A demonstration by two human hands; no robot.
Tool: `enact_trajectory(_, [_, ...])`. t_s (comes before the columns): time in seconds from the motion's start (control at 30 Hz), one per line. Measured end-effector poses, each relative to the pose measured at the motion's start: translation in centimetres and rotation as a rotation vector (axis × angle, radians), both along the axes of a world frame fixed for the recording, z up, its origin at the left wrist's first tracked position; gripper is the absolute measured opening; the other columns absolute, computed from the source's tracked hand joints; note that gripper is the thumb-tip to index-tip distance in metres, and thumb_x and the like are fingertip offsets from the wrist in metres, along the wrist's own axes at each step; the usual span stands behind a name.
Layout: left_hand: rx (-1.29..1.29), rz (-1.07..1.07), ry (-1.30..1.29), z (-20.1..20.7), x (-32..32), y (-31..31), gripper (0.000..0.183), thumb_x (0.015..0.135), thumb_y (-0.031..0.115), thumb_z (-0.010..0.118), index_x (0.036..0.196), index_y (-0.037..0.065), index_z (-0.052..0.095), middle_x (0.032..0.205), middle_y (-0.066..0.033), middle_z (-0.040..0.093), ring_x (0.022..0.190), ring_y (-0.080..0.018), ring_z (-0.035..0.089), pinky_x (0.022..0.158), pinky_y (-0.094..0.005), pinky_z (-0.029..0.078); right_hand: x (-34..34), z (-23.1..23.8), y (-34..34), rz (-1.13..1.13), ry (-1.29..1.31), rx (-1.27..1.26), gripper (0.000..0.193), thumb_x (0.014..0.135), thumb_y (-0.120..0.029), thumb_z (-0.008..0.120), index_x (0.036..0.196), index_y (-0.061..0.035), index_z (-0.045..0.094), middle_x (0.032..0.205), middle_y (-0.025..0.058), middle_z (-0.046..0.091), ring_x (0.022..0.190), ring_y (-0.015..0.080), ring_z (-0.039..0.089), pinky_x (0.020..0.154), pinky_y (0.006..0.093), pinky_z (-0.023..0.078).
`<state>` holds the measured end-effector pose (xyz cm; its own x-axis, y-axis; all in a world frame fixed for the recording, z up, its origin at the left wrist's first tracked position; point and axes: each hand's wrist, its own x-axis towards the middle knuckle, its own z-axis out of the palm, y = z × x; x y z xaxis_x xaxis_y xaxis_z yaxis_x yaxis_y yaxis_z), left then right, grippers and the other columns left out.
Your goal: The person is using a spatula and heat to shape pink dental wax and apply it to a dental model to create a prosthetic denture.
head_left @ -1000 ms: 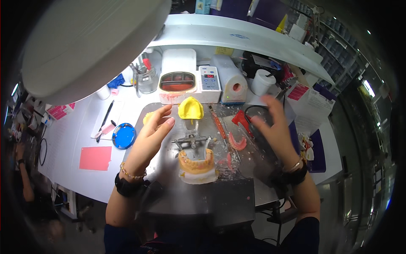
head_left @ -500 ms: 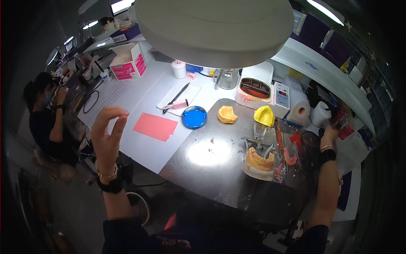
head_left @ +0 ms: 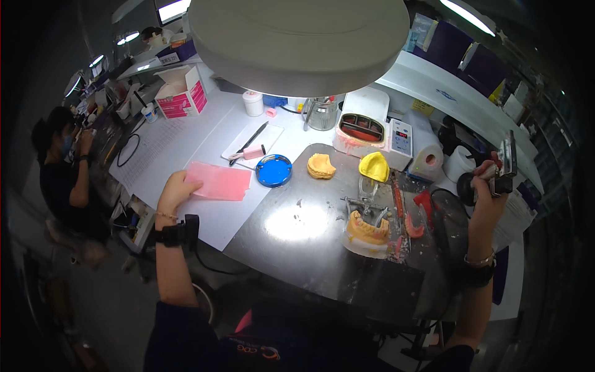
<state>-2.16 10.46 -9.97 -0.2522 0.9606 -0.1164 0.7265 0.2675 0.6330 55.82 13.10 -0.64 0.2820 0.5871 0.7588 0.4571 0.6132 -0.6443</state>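
My left hand [head_left: 176, 193] grips the left edge of a pink dental wax sheet [head_left: 223, 181], thumb on top, over the white paper at left. At the right side my right hand [head_left: 486, 201] is closed round a black-and-metal handheld tool [head_left: 508, 162], raised above the bench; its exact kind is unclear. Between the hands stand a tan toothed dental model [head_left: 367, 230] on a metal articulator [head_left: 356, 204], a yellow cast [head_left: 374, 167] and a smaller tan cast [head_left: 321, 166]. A blue round dish [head_left: 274, 171] sits just right of the sheet.
A big lamp head [head_left: 297, 49] hangs over the bench. Behind are a wax heater [head_left: 362, 133], a glass jar [head_left: 322, 115] and a pink-white box [head_left: 183, 93]. An orange-handled tool [head_left: 398, 192] and pink arch-shaped piece [head_left: 413, 227] lie right of the model. Another person [head_left: 59, 164] works at far left.
My left hand has come down from the air and taken hold of the pink wax sheet. My right hand has picked up the dark tool from the right side and lifted it.
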Motion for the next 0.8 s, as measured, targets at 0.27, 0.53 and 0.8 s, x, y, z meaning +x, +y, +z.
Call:
enact_trajectory(0.27, [0.757, 0.182, -0.75, 6.8, 18.0, -8.4, 0.023, 0.095, 0.025, 0.051, 0.086, 0.005, 0.058, 0.048, 0.0062, 0.04, 0.035, -0.0003, 0.028, 0.034, -0.0177, 0.02, -7.6, 4.1, -6.9, 0.856, -0.321, -0.703, 0.049, 0.091, -0.048, 0.045, 0.098, -0.0015, 0.057, 0.07, 0.0008, 0.052, 0.063, 0.007, 0.047, 0.055, 0.0251, 0.037])
enact_trajectory(0.53, [0.781, 0.018, -0.734, 6.7, 22.3, -9.4, 0.025, 0.094, 0.027, 0.053, 0.087, 0.004, 0.058, 0.048, 0.0064, 0.04, 0.036, -0.0005, 0.028, 0.035, -0.0188, 0.017, -9.5, 5.7, -10.7, 0.569, -0.488, -0.508, 0.031, 0.086, -0.032, 0.053, 0.086, -0.0011, 0.056, 0.058, 0.0152, 0.049, 0.051, 0.0303, 0.051, 0.049, 0.0347, 0.039])
enact_trajectory(0.8, [0.784, -0.037, -0.728, 6.5, 22.5, -9.2, 0.024, 0.095, 0.025, 0.051, 0.087, 0.003, 0.058, 0.047, 0.0054, 0.042, 0.035, -0.0008, 0.029, 0.035, -0.0182, 0.019, -9.3, 5.0, -11.3, 0.626, -0.581, -0.536, 0.031, 0.084, -0.03, 0.055, 0.092, -0.0007, 0.059, 0.062, 0.0155, 0.054, 0.056, 0.0318, 0.056, 0.053, 0.0361, 0.042])
